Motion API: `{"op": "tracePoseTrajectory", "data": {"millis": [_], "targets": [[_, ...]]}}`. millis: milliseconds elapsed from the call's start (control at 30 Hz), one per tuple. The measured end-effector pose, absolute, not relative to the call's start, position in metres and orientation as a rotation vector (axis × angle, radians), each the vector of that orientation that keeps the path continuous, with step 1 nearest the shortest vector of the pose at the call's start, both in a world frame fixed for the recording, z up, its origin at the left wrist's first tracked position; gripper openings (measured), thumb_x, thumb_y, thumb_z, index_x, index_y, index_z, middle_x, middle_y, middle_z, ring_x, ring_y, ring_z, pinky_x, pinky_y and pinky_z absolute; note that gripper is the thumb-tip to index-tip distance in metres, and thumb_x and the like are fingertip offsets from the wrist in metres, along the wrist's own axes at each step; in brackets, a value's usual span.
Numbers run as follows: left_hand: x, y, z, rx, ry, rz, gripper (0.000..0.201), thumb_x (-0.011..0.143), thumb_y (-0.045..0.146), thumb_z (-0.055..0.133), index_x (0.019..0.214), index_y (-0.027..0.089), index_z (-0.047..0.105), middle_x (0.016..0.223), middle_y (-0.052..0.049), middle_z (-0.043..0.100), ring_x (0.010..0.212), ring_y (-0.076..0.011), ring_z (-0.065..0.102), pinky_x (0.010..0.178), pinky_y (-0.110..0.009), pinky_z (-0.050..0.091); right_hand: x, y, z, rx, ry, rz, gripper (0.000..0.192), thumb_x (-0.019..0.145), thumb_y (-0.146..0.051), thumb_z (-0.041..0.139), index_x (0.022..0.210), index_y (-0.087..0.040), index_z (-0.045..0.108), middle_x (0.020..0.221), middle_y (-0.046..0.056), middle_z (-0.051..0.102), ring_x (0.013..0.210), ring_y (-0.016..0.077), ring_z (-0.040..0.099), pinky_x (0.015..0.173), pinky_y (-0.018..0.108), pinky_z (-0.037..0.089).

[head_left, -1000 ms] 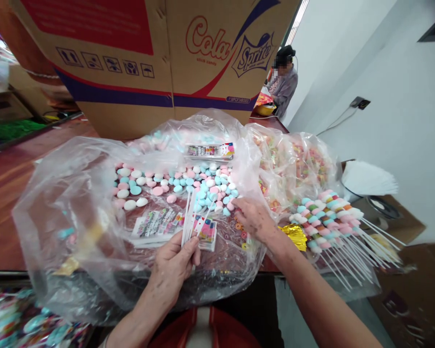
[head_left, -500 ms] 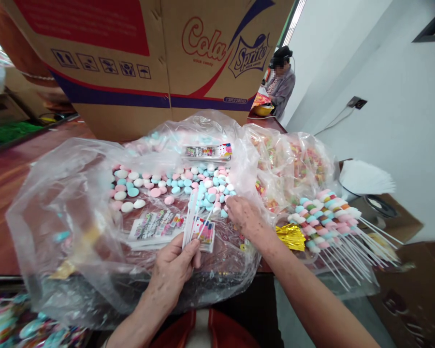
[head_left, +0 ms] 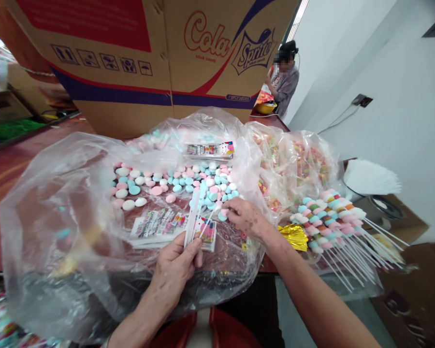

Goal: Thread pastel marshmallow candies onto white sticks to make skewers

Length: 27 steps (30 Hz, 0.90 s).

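My left hand (head_left: 179, 256) is closed around a bundle of thin white sticks (head_left: 191, 220), which point up and away. One stick leans right of the others, its tip near a white candy. My right hand (head_left: 244, 216) is bent over the right edge of the candy pile, thumb and fingers pinched on a small pink candy that they partly cover. Round pink, blue and white candies (head_left: 177, 181) lie spread on the clear plastic bag (head_left: 58, 193). Printed wrappers (head_left: 159, 226) are stacked flat just beyond my left hand.
A large cardboard box (head_left: 130, 111) stands at the back. More printed wrappers (head_left: 208, 150) lie behind the candies. On the right are bagged gummy candies (head_left: 304, 159), gold twist ties (head_left: 293, 236) and loaded candy skewers (head_left: 329, 220). Another person (head_left: 286, 82) is at the far right.
My right hand has drawn slightly back and right, with its fingertips nearer the leaning stick's tip. My left hand keeps its hold on the sticks. The view has shifted slightly.
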<state>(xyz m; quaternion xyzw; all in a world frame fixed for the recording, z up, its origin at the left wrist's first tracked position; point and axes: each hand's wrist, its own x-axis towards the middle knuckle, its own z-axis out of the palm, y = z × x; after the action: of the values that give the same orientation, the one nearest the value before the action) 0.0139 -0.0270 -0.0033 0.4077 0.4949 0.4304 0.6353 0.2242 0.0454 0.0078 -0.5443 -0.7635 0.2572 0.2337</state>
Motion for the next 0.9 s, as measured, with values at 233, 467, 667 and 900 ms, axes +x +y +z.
{"op": "tracePoseTrajectory", "data": {"millis": [233,467,667,900], "targets": [[0.014,-0.026,-0.002,0.938,1.124,0.985,0.037,0.084,0.046,0.062,0.063,0.017,0.055,0.048,0.006,0.048,0.036,-0.0027,0.027,0.036,-0.017,0.016,0.222,0.044,0.012,-1.456,-2.101,0.802,0.013,0.086,-0.016,0.054,0.089,-0.019,0.067,0.086,0.0,0.067,0.08,0.015,0.059,0.074,0.026,0.041],[0.014,-0.025,-0.006,0.953,1.128,0.986,0.038,0.083,0.047,0.062,0.062,0.017,0.054,0.047,0.006,0.047,0.036,-0.003,0.027,0.036,-0.017,0.016,0.219,0.046,0.011,-1.412,-2.201,0.773,0.012,0.084,-0.011,0.057,0.084,-0.018,0.067,0.089,0.002,0.065,0.086,0.0164,0.058,0.08,0.027,0.04],[0.013,-0.027,-0.008,0.961,1.128,0.984,0.035,0.084,0.046,0.062,0.065,0.017,0.055,0.049,0.006,0.049,0.036,-0.003,0.027,0.037,-0.017,0.017,0.207,0.037,0.027,-1.732,-2.191,0.775,0.009,0.084,-0.018,0.059,0.092,-0.02,0.063,0.092,0.003,0.065,0.086,0.0195,0.059,0.075,0.029,0.04],[0.008,-0.028,-0.01,1.076,1.147,0.975,0.035,0.087,0.043,0.058,0.064,0.018,0.055,0.05,0.006,0.05,0.038,-0.0045,0.03,0.037,-0.019,0.018,0.192,0.022,0.02,-1.666,-2.327,0.35,0.02,0.084,-0.012,0.051,0.102,-0.016,0.058,0.103,0.012,0.064,0.1,0.026,0.055,0.088,0.038,0.043]]}}
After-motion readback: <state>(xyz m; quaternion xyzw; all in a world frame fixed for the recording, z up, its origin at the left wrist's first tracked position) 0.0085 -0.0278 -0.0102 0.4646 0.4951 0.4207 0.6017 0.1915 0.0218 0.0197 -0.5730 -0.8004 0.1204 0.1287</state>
